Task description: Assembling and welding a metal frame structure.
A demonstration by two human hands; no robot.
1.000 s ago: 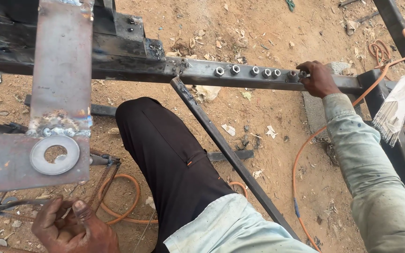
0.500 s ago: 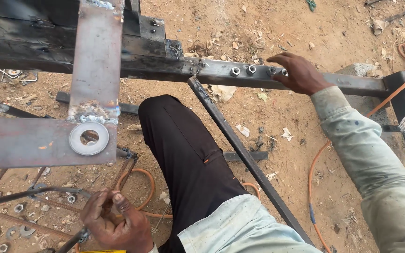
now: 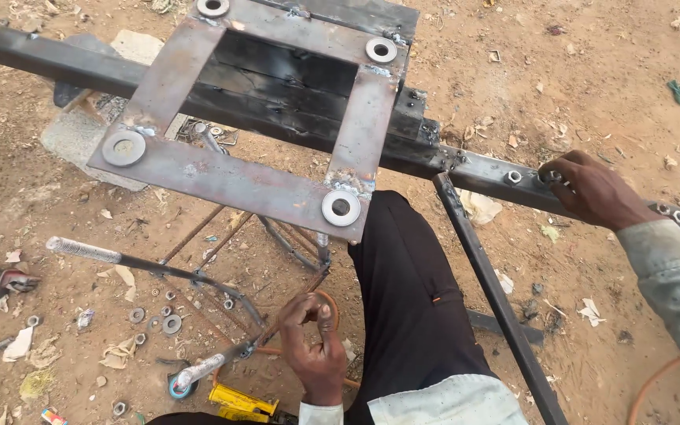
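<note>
Change: I am drawing my left hand (image 3: 314,350) up, pinching a thin rod (image 3: 277,327) | right hand (image 3: 592,189) staying clamped on the steel beam (image 3: 505,177) | plate frame (image 3: 230,177) coming into fuller view.

Steel beam with nuts; thin rod at ground level.
The dark steel beam (image 3: 513,185) runs diagonally, with nuts (image 3: 513,177) seated along its top face, one under the right hand (image 3: 592,189). The left hand (image 3: 315,354) pinches a thin rusty rod (image 3: 293,303), tilted, above the dirt.
</note>
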